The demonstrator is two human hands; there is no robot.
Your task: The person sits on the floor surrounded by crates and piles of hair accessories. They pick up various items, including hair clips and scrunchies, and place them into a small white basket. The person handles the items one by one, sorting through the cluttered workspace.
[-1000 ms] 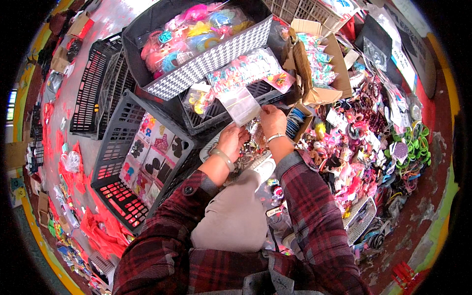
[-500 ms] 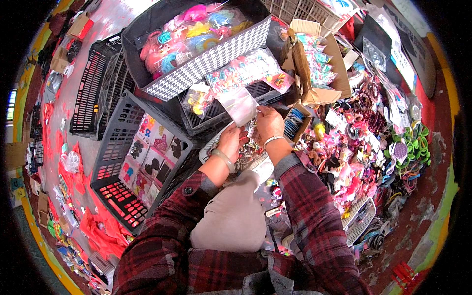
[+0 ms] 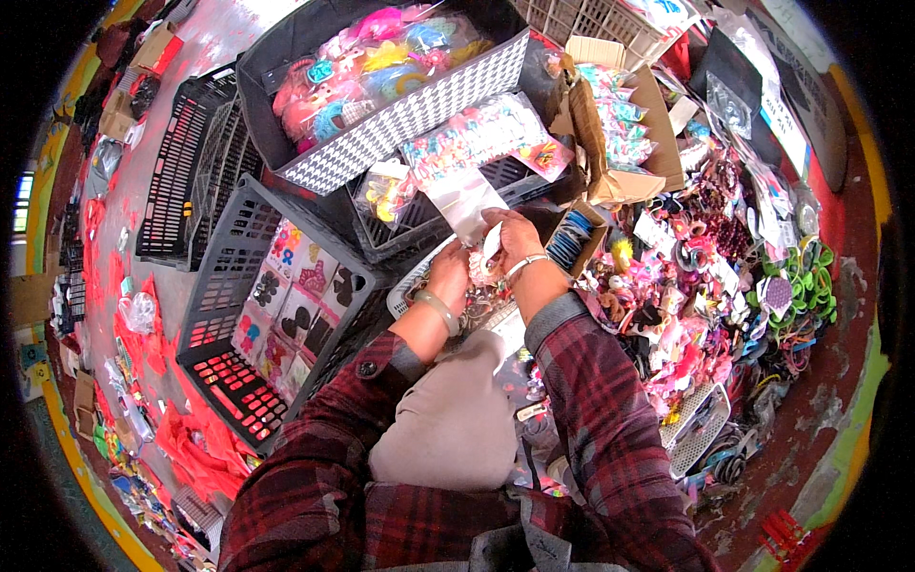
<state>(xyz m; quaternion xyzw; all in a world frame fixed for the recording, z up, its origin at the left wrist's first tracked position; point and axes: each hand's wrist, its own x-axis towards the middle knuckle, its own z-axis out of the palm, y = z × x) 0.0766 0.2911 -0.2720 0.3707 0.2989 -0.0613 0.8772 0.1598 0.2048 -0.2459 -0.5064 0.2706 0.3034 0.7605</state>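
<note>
In front of me is a small clear plastic bag [image 3: 464, 202], its lower edge between my two hands. My left hand [image 3: 446, 278], with a pale bangle at the wrist, has its fingers curled at that edge and pinches it. My right hand [image 3: 517, 238], wearing a light bracelet, is closed on a small white piece [image 3: 492, 242] beside the bag. Pinkish small items [image 3: 484, 269] show between the hands, above a light basket [image 3: 400, 297] of loose accessories. My fingers partly hide what they grip.
A dark crate [image 3: 229, 276] with carded hair accessories leans at left. Behind the hands are a houndstooth bin [image 3: 410, 114] of bagged items and a cardboard box [image 3: 658, 143] of packets. A heap of hair accessories [image 3: 677, 296] spreads at right, beside a box of blue bands [image 3: 572, 238].
My right hand has shifted slightly left and down, and a white piece now shows in its fingers. My left hand has moved slightly, and pinkish items now show between the hands.
</note>
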